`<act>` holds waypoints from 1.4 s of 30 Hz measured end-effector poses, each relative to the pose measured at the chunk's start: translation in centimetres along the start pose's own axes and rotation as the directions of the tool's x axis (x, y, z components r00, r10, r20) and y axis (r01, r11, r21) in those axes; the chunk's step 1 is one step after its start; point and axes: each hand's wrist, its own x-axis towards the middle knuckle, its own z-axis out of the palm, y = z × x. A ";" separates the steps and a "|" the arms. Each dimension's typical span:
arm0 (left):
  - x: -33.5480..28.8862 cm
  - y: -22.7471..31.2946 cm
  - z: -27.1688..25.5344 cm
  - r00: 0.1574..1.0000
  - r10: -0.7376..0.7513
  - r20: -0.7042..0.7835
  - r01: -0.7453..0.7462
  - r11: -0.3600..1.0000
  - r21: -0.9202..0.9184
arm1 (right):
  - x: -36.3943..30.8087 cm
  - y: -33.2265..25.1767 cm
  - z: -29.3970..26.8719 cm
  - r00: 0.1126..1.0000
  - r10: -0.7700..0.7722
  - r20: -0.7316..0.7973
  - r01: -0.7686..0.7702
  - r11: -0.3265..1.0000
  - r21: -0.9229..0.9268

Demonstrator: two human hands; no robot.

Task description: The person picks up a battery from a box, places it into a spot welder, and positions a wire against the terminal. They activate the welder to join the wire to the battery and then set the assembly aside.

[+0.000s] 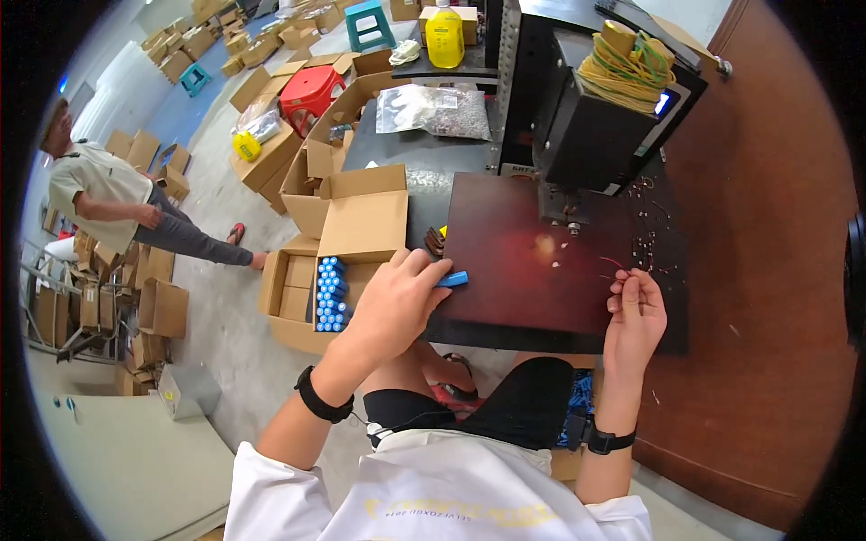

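My left hand (403,293) is closed on a blue cylindrical battery cell (454,279), which lies nearly level over the left edge of the dark work plate (514,311). In my right hand (636,311), thumb and fingers pinch a thin red wire (613,261) above the plate's right side. To the left of my left hand stands an open cardboard box (365,212) with rows of blue battery cells (330,293) set on end. Between the hands and farther back, the black bench machine (586,117) holds its metal tips (566,227) over the plate.
Small dark and pale bits (643,239) lie scattered right of the plate. A clear bag of small parts (435,111) and a yellow bottle (444,36) stand behind. Below the bench, a box of blue pieces (577,406) sits by my right leg. Another person (113,194) walks at left.
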 end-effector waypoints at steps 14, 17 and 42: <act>7.4 2.9 7.0 0.982 -0.081 -0.169 0.017 0.936 -0.351 | -0.3 -0.3 3.4 0.958 -0.152 -0.243 0.090 0.964 -0.250; 8.7 3.9 7.3 0.972 -0.158 -0.175 0.078 0.916 -0.393 | -0.1 0.0 3.5 0.953 -0.205 -0.224 0.132 0.944 -0.302; 10.1 3.7 9.3 0.962 -0.078 -0.261 0.017 0.974 -0.226 | 0.0 0.5 3.6 0.931 -0.246 -0.270 0.158 0.938 -0.309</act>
